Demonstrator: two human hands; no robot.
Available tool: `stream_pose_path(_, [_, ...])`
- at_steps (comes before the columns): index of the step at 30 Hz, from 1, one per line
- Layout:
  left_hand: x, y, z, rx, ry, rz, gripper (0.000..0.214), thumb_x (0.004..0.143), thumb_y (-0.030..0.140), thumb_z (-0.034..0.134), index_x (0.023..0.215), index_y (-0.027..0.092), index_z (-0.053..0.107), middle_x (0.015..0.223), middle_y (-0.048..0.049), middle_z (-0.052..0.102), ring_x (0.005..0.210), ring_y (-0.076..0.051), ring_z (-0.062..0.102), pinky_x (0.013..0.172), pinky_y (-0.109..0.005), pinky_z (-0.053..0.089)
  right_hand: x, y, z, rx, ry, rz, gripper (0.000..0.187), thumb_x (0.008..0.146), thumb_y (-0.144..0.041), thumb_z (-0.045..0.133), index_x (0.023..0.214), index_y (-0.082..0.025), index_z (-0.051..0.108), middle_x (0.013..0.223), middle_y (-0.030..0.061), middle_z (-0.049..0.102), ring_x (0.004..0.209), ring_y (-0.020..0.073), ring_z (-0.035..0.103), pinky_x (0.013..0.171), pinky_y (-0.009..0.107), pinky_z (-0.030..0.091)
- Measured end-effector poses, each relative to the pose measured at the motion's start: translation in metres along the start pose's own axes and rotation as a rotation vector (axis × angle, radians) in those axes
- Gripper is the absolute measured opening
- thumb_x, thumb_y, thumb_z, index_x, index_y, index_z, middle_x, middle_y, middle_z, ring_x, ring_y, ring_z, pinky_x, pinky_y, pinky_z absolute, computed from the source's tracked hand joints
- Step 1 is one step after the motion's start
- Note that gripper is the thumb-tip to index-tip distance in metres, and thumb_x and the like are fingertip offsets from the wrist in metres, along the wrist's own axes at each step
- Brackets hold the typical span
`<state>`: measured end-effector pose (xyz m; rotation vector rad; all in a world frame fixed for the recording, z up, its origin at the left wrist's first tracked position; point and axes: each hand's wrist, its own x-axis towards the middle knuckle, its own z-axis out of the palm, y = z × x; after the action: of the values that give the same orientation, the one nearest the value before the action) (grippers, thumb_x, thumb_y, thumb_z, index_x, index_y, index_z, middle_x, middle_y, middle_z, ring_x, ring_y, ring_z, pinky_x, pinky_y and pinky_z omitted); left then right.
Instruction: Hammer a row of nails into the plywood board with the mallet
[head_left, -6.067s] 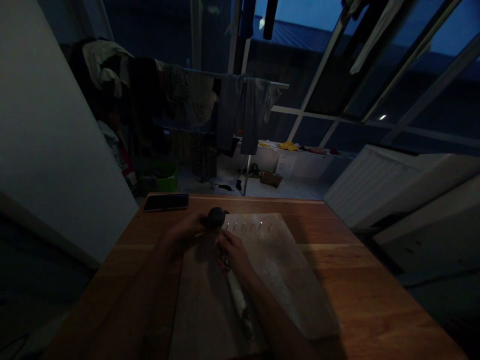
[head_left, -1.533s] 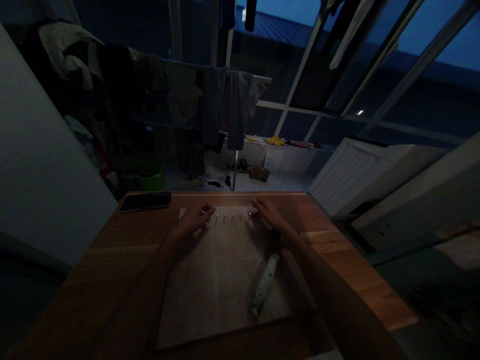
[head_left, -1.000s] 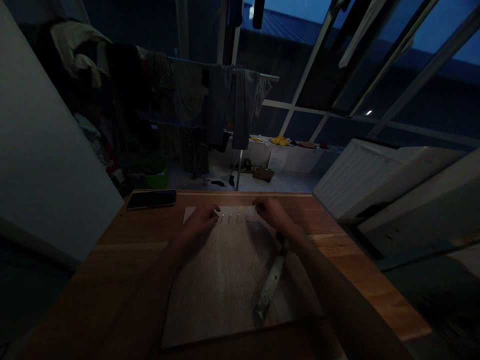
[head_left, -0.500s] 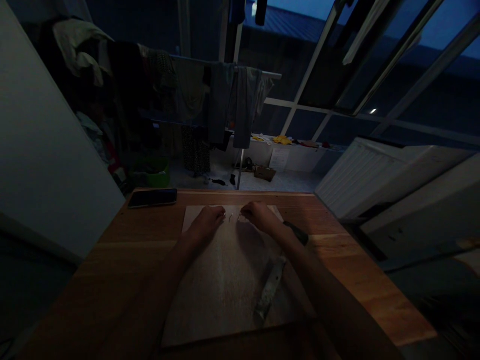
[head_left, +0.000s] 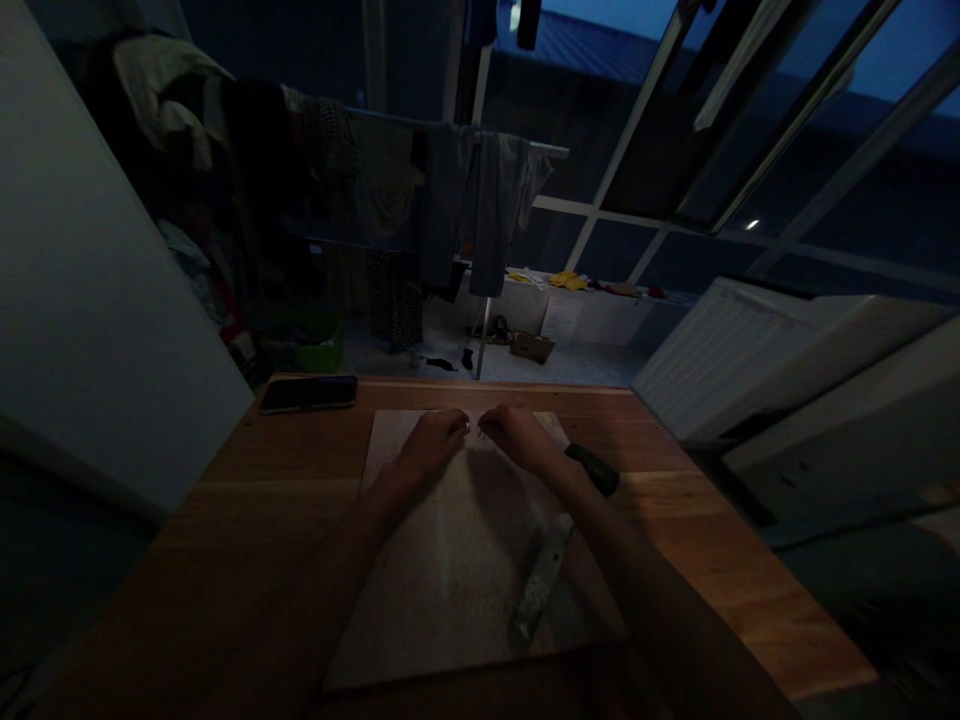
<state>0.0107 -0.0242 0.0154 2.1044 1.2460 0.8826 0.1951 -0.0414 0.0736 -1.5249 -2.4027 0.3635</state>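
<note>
A pale wooden board (head_left: 450,570) lies on the wooden table (head_left: 285,470). My left hand (head_left: 431,445) and my right hand (head_left: 517,438) rest close together at the board's far edge, knuckles up and fingers curled down. A small glint of nails (head_left: 472,430) shows between the fingertips; the rest of the nail row is hidden under the hands. In the dim light I cannot make out what the fingers pinch. A hammer (head_left: 551,560) lies on the board's right side, its dark head (head_left: 594,468) just right of my right wrist, and neither hand touches it.
A dark phone (head_left: 309,393) lies at the table's far left corner. A white wall (head_left: 97,300) stands to the left. Beyond the table are a drying rack with hanging clothes (head_left: 450,210), a white radiator (head_left: 720,350) and large dark windows.
The hammer was in my right hand over the nails and now lies on the board. Both hands started at the ends of the nail row and slid inward until they nearly meet.
</note>
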Motion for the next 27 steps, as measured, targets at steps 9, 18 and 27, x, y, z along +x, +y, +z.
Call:
stream_pose_path(9, [0.003,0.015,-0.026,-0.142,-0.112,-0.011,0.015,0.079,0.033,0.073,0.082,0.019,0.073,0.074,-0.0027,0.075,0.071,-0.018,0.069,0.071,-0.028,0.052,-0.026,-0.006,0.002,0.152,-0.092,-0.034,0.023,0.086,-0.009,0.064,0.091,-0.020,0.082,0.090,0.0051,0.083,0.081,0.0208,0.077,0.074,0.025,0.053])
stream_pose_path(18, [-0.003,0.022,-0.045,-0.181,-0.385,0.094,0.028,0.087,0.043,0.066,0.086,0.017,0.075,0.076,-0.0049,0.075,0.069,-0.017,0.067,0.065,-0.026,0.047,-0.044,-0.006,0.004,0.536,-0.082,-0.026,0.026,0.093,-0.022,0.056,0.104,-0.018,0.079,0.097,0.0083,0.079,0.084,0.0206,0.076,0.071,0.030,0.061])
stream_pose_path(27, [-0.021,0.048,-0.080,-0.131,-0.273,0.015,0.038,0.085,0.053,0.067,0.105,0.022,0.074,0.109,-0.0076,0.076,0.089,-0.022,0.069,0.078,-0.032,0.054,-0.102,-0.001,0.001,0.795,0.267,0.110,0.031,0.092,-0.046,0.063,0.103,-0.021,0.077,0.096,0.0083,0.079,0.084,0.0216,0.075,0.073,0.034,0.063])
